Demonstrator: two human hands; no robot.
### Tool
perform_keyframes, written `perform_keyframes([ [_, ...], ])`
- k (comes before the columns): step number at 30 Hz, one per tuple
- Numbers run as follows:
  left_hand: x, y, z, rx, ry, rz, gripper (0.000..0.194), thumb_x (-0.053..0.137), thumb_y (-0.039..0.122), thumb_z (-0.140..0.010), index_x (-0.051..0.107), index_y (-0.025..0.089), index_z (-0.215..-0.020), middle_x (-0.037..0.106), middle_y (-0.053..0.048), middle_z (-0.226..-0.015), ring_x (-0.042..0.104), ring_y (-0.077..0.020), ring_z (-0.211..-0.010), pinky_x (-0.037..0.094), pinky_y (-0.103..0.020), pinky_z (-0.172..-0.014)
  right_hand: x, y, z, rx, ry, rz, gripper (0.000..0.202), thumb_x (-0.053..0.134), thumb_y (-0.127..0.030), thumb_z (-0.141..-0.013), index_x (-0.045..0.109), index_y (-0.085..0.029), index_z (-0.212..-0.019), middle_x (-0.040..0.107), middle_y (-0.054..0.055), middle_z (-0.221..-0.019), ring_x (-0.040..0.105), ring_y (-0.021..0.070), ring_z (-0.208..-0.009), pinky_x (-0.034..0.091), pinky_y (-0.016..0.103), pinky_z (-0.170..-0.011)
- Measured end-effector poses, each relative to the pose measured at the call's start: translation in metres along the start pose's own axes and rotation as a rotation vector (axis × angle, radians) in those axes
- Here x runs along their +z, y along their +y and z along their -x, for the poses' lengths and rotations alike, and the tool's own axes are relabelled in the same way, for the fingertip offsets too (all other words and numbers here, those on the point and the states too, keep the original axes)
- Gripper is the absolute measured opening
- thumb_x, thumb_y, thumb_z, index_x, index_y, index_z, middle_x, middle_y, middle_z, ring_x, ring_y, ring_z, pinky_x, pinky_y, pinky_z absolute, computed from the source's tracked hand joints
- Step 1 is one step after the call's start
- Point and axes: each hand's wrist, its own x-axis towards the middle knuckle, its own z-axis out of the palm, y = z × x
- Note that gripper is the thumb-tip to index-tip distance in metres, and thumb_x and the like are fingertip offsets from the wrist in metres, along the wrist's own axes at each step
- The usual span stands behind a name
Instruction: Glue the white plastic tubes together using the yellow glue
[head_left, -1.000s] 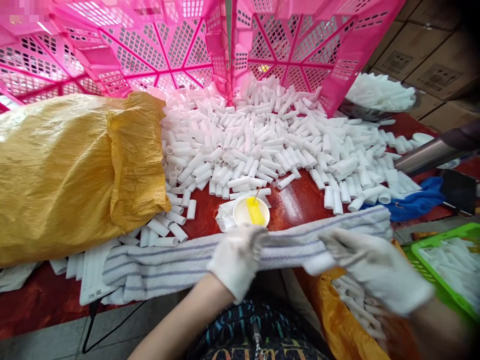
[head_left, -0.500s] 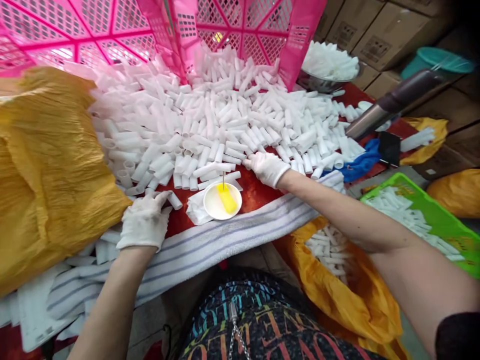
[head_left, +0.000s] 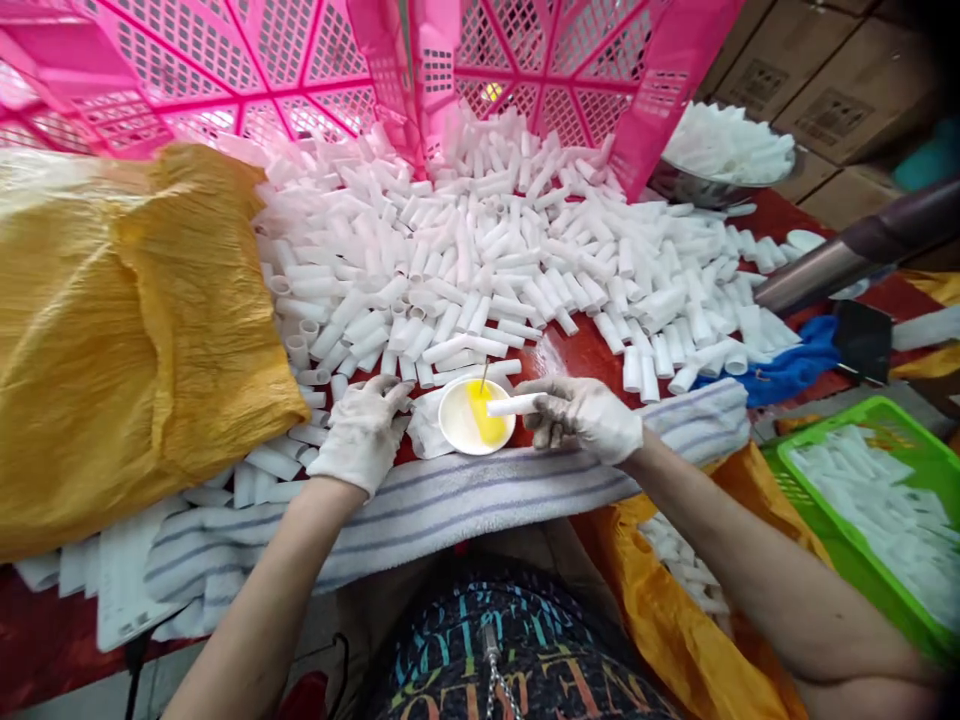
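A white tube (head_left: 511, 405) is pinched in the gloved fingers of my right hand (head_left: 581, 415), its free end over the rim of a small white bowl (head_left: 456, 425). In the bowl lies a yellow block (head_left: 487, 415) with a thin stick standing up from it. My left hand (head_left: 364, 430), also gloved, is left of the bowl beside a white crumpled wrap (head_left: 426, 425); its fingers are bent together, and what they hold, if anything, is hidden. Behind both hands spreads a large heap of white tubes (head_left: 450, 230) on the red table (head_left: 585, 350).
Pink crates (head_left: 277, 60) stand behind the heap. A yellow sack (head_left: 142, 350) lies at the left. Along the front edge runs a striped towel (head_left: 465, 500). On the right are a metal post (head_left: 847, 250), a blue cloth (head_left: 806, 355) and a green basket (head_left: 885, 560).
My right hand has come back from the heap to the bowl with a tube. My left hand is nearer the bowl, and the tube beside its fingers no longer shows. The view has shifted.
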Motion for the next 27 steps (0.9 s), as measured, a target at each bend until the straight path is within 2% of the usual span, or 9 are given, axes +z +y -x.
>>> perform_keyframes([
  [3,0.001,-0.008,0.005,0.024,0.025,0.032,0.045,0.043,0.019,-0.087,0.057,0.025,-0.129,0.056,-0.006,-0.131,0.053,-0.0268,-0.105,0.042,-0.037,-0.088,0.014,0.011,-0.022,-0.138,0.093,0.089,0.049,0.065,-0.052,-0.079,0.063,-0.014,-0.11,0.066,0.002,-0.069,0.056,0.0096,-0.046,0.043,0.021,-0.04],
  [5,0.0,-0.011,0.005,0.006,-0.009,0.028,0.04,0.043,0.021,-0.087,0.062,0.024,-0.122,0.061,-0.006,-0.124,0.055,-0.0269,-0.102,0.042,-0.038,-0.087,0.018,0.017,-0.032,-0.29,0.147,0.148,0.041,0.069,-0.047,-0.077,0.067,-0.016,-0.103,0.07,0.004,-0.083,0.065,0.0133,-0.065,0.054,0.026,-0.06],
  [8,-0.002,-0.013,0.003,-0.049,-0.044,0.065,0.03,0.046,0.031,-0.089,0.07,0.023,-0.105,0.067,-0.007,-0.108,0.057,-0.0261,-0.096,0.041,-0.039,-0.088,0.017,0.027,-0.033,-0.515,0.141,0.198,0.029,0.074,-0.04,-0.074,0.07,-0.018,-0.092,0.071,0.005,-0.096,0.066,0.0189,-0.091,0.054,0.035,-0.088],
  [13,-0.003,-0.007,0.013,-0.134,0.139,0.259,0.028,0.052,0.039,-0.087,0.07,0.022,-0.101,0.068,-0.007,-0.106,0.057,-0.0256,-0.098,0.042,-0.038,-0.09,0.016,0.035,-0.021,-0.451,0.153,0.302,0.037,0.068,-0.041,-0.081,0.066,-0.022,-0.113,0.068,0.006,-0.113,0.063,0.0228,-0.106,0.05,0.042,-0.099],
  [16,0.0,0.006,0.023,-0.191,0.209,0.537,0.03,0.056,0.04,-0.085,0.065,0.02,-0.106,0.067,-0.007,-0.109,0.059,-0.0233,-0.101,0.043,-0.035,-0.094,0.018,0.036,-0.019,-0.516,0.175,0.348,0.031,0.065,-0.043,-0.082,0.07,-0.023,-0.105,0.07,0.005,-0.102,0.066,0.0219,-0.096,0.053,0.04,-0.093],
  [18,0.001,0.018,0.028,-0.261,0.178,0.78,0.034,0.056,0.043,-0.086,0.062,0.02,-0.109,0.068,-0.006,-0.107,0.062,-0.0203,-0.098,0.046,-0.032,-0.091,0.017,0.037,-0.019,-0.575,0.16,0.374,0.027,0.07,-0.043,-0.077,0.072,-0.024,-0.097,0.069,0.004,-0.091,0.066,0.0206,-0.085,0.056,0.038,-0.084],
  [21,0.001,0.038,0.03,-0.331,0.082,1.095,0.036,0.056,0.047,-0.085,0.059,0.02,-0.109,0.068,-0.005,-0.105,0.064,-0.0176,-0.095,0.049,-0.028,-0.087,0.017,0.038,-0.018,-0.572,0.13,0.413,0.032,0.071,-0.036,-0.077,0.07,-0.026,-0.107,0.068,0.004,-0.095,0.065,0.0208,-0.087,0.055,0.039,-0.086],
  [23,0.001,0.048,0.029,-0.342,0.047,1.223,0.037,0.057,0.046,-0.085,0.06,0.02,-0.11,0.068,-0.005,-0.107,0.064,-0.0172,-0.098,0.049,-0.027,-0.089,0.018,0.04,-0.017,-0.596,0.136,0.419,0.031,0.066,-0.032,-0.083,0.067,-0.025,-0.113,0.068,0.005,-0.1,0.065,0.0212,-0.092,0.054,0.039,-0.089],
  [27,0.006,0.055,0.025,-0.369,0.042,1.31,0.039,0.06,0.045,-0.083,0.059,0.019,-0.112,0.068,-0.005,-0.11,0.063,-0.0174,-0.103,0.048,-0.028,-0.093,0.02,0.043,-0.015,-0.729,0.169,0.477,0.015,0.066,-0.027,-0.081,0.07,-0.023,-0.095,0.065,0.004,-0.086,0.065,0.0188,-0.077,0.056,0.035,-0.071],
])
